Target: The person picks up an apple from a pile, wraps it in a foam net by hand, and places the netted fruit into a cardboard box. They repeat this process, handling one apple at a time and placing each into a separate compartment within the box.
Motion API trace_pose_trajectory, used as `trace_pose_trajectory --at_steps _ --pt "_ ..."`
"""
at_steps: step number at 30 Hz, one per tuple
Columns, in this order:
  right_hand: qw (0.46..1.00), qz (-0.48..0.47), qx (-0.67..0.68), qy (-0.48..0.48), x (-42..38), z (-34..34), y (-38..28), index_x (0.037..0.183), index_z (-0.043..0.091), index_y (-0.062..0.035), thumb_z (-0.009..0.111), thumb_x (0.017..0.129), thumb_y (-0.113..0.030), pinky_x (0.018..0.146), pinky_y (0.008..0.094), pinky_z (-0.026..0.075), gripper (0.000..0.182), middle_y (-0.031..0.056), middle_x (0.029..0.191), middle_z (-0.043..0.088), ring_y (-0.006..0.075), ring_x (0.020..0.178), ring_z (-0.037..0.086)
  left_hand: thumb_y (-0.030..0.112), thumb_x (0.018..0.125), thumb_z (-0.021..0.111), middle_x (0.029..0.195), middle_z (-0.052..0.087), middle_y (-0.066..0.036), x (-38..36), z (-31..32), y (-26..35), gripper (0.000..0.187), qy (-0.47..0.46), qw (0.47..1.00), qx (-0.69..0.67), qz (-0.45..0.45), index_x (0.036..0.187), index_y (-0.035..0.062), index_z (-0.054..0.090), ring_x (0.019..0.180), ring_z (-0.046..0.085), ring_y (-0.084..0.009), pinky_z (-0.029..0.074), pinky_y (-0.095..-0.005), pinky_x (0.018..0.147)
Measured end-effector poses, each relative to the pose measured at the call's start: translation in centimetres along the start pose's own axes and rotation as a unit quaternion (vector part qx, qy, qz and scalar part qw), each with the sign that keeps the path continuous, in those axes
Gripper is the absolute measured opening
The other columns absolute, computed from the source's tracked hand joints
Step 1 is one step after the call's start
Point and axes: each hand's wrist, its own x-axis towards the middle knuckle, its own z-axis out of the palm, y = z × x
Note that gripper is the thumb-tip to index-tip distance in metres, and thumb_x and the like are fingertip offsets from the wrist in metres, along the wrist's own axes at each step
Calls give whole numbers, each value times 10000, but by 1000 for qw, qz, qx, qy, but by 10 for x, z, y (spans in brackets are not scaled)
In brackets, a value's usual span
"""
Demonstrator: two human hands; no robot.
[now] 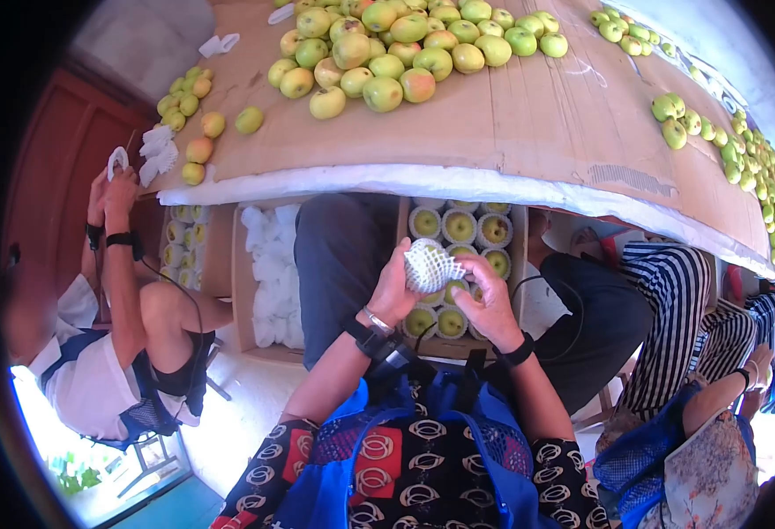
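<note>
An apple in a white foam net (429, 264) is held up over an open box in front of my lap. My left hand (391, 287) wraps round its left side, thumb and fingers closed on it. From the right, my right hand (488, 296) pinches the loose edge of the net with thumb and fingertips. Little of the apple's skin shows through the mesh. Below my hands, the cardboard box (518, 264) holds rows of green apples (459, 227), each in a white foam net. My hands and the held apple hide part of those rows.
A cardboard-covered table (546, 123) stands ahead, bearing a big heap of apples (387, 53). Left of my leg, a box (244, 291) contains white foam nets (273, 264). A co-worker (123, 326) at left handles a foam net; another co-worker (714, 397) sits at right.
</note>
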Motion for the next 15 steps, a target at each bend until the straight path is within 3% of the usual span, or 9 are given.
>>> trace_pose_trajectory --at_steps 1,5,7,10,13,14,15 --pt "999 -27 -41 12 3 -1 -6 961 536 7 652 664 -60 770 314 450 326 130 979 576 244 899 572 429 916 308 1027 596 -75 0 0 -1 466 0 1000 0 -1 1110 54 506 913 593 -224 493 -389 750" --pt "997 -26 -72 8 9 1 -3 929 533 3 705 643 -101 754 309 452 350 118 905 580 245 841 577 413 920 356 997 588 -50 5 -6 -4 403 31 995 83 41 1086 77 508 870 594 -174 494 -358 714" --pt "997 -22 -65 22 12 8 -6 911 548 -18 726 650 -105 677 257 438 328 66 814 564 147 755 548 399 919 377 984 587 -42 8 -11 -9 373 37 990 119 69 1070 85 512 858 592 -161 494 -349 704" --pt "994 16 -99 -43 14 8 -2 831 554 -33 713 645 -71 596 270 438 248 69 757 546 161 678 548 374 919 394 953 584 -27 10 -12 -10 332 78 987 127 58 1045 91 514 862 585 -148 493 -347 699" --pt "985 -64 -162 -9 11 15 5 823 560 -65 689 635 -78 582 306 453 228 84 754 556 223 705 570 388 922 370 984 587 -37 11 -16 -13 364 59 992 91 72 1064 86 517 896 580 -171 482 -353 747" --pt "985 -63 -164 -8 11 16 0 823 560 -65 689 635 -78 582 306 453 228 84 754 556 223 705 570 385 920 367 973 589 -48 11 -12 -12 368 51 997 16 61 1055 76 515 889 578 -181 473 -351 756" --pt "971 -128 -200 14 11 16 -6 818 562 -63 684 632 -74 578 302 452 222 78 726 549 227 687 567 383 918 365 962 590 -60 10 -7 -10 372 43 996 -58 50 1047 66 512 883 577 -192 465 -348 765"
